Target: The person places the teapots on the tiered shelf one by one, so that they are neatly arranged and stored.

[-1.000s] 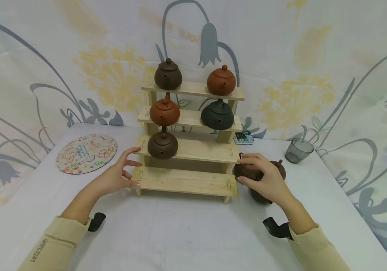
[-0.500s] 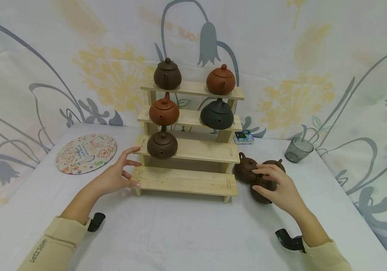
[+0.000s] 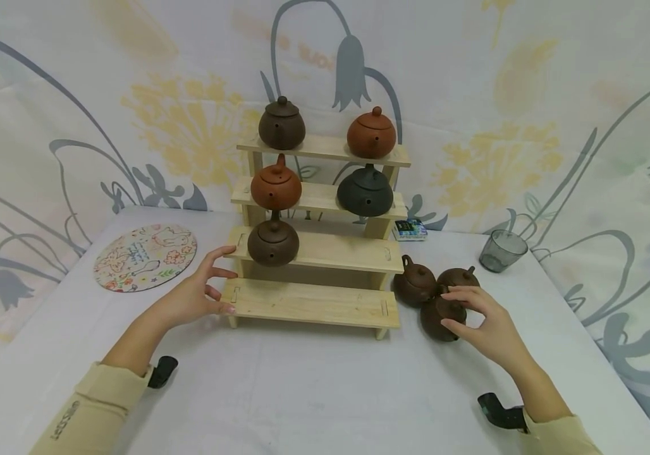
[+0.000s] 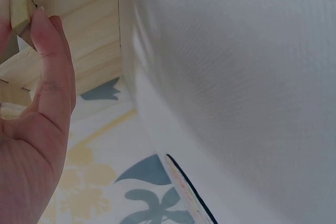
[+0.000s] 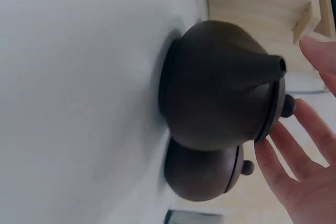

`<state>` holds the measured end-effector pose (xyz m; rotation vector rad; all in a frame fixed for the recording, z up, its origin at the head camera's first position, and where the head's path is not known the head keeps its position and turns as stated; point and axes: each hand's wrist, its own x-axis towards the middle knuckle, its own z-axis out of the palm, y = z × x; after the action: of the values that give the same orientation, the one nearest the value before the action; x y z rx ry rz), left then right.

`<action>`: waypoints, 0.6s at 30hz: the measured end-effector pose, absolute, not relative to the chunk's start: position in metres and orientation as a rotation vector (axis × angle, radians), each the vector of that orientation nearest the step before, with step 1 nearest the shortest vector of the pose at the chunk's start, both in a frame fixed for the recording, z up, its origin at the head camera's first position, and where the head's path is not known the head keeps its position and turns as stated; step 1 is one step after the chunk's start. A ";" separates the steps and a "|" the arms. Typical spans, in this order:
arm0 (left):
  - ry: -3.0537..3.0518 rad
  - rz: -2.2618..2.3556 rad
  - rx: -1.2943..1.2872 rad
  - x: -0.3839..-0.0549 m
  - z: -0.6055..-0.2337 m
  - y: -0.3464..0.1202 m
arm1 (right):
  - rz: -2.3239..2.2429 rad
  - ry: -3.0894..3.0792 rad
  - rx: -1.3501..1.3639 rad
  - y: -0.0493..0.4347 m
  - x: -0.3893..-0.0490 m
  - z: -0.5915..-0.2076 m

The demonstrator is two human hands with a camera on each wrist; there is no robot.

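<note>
My left hand (image 3: 196,294) holds the left end of a stepped wooden display stand (image 3: 313,303); in the left wrist view, a board end (image 4: 20,11) lies between its thumb and fingers. To the right of the stand, three dark brown teapots cluster on the table: a left one (image 3: 410,287), a back one (image 3: 453,277) and a front one (image 3: 435,319). Around the lid of the front teapot, my right hand (image 3: 490,325) has its fingers spread. In the right wrist view its fingertips are close to that teapot's lid (image 5: 273,111), with the thumb apart from it.
Several teapots stand on the upper steps, among them a dark green one (image 3: 365,193) and a reddish one (image 3: 372,134). A round patterned mat (image 3: 145,259) lies left. A grey glass cup (image 3: 501,251) and a small box (image 3: 409,230) are at the back right.
My right hand has moved right and toward me, from over the left brown teapot to the front one. The left hand has stayed on the stand, and the teapots have not moved.
</note>
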<state>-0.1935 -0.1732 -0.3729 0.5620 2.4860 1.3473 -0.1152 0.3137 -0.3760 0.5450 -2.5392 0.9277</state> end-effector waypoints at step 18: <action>2.477 1.361 0.566 -0.193 -0.373 -0.173 | 1.236 -2.871 0.230 0.332 -0.122 -0.388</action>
<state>-0.1932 -0.1733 -0.3725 0.5662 2.4773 1.3614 -0.1220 0.3323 -0.3877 0.2305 -2.8711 1.2356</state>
